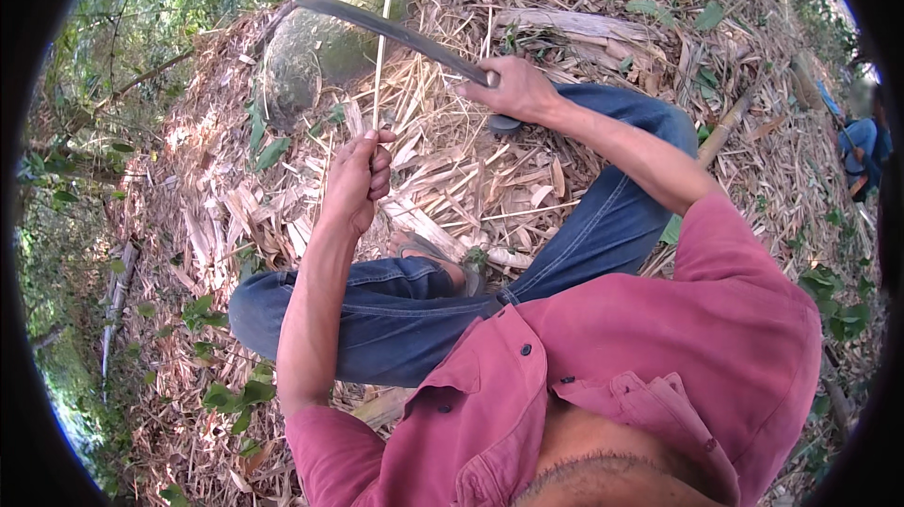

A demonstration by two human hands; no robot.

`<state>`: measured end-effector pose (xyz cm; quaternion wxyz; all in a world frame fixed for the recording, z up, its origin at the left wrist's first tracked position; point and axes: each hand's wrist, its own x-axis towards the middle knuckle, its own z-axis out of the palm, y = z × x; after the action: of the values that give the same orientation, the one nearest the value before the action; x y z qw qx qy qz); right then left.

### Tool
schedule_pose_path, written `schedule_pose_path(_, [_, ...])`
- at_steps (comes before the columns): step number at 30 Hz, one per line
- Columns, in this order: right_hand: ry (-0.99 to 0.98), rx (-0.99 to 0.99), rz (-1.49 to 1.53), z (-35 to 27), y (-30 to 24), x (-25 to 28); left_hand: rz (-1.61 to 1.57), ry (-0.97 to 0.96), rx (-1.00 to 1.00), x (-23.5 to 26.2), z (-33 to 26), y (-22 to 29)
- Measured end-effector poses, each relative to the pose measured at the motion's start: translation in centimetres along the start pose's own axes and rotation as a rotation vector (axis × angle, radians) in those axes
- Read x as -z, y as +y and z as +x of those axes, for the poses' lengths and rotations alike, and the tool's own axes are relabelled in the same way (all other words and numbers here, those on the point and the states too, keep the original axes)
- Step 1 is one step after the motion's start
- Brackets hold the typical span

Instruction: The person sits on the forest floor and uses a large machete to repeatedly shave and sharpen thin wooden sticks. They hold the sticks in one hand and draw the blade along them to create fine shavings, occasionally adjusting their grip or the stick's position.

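My left hand (360, 177) is closed, pinching the lower end of a thin pale wood strip (379, 64) that stands nearly upright. My right hand (516, 90) grips the handle of a long, slightly curved machete (405, 34). Its dark blade reaches out to the left and crosses the upper part of the strip. From this view I cannot tell whether blade and strip touch. Behind the blade sits a large mossy rock (325, 48). Pale shavings and thin slivers (438, 97) lie heaped below the blade, between rock and right hand.
My bent legs in blue jeans (603, 215) frame the litter-covered ground, with a sandaled foot (428, 248) between them. A weathered log piece (574, 25) lies beyond my right hand. Green plants grow at the left. Another person in blue (866, 144) shows at the far right edge.
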<state>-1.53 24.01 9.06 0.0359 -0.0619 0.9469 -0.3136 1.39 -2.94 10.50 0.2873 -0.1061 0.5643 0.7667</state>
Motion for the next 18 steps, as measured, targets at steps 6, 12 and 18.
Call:
schedule_pose_path(6, [0.122,0.266,-0.203,-1.4,-1.1,-1.2,-0.029,-0.017,0.025,0.3,0.2,-0.6])
schedule_pose_path(12, [0.148,0.416,-0.271,-0.8,-2.6,-3.1,-0.054,-0.032,0.066,-1.1,-0.7,-0.5])
schedule_pose_path(18, [0.200,0.460,-0.255,1.0,-2.2,-2.5,-0.130,-0.091,0.033,-1.1,-1.7,0.0])
